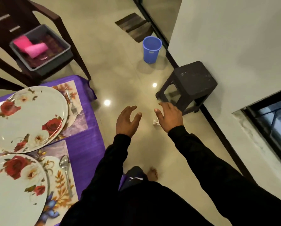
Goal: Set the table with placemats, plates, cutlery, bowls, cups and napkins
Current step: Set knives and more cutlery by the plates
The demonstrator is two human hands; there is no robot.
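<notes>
While two flowered plates [28, 118] already sit on placemats [74, 126] on the purple-covered table [89, 144], with a fork [72, 105] and a spoon [63, 162] beside them, the pink cups [33, 47] lie in a gray bin [61, 53] on the chair [71, 38], well apart. Both hands hover over the floor holding nothing: left hand [126, 121] and right hand [169, 116], fingers spread apart. Likely next step: fetch cups. Advice: reach into the bin, grip one cup round its wall, set it upright near a plate.
</notes>
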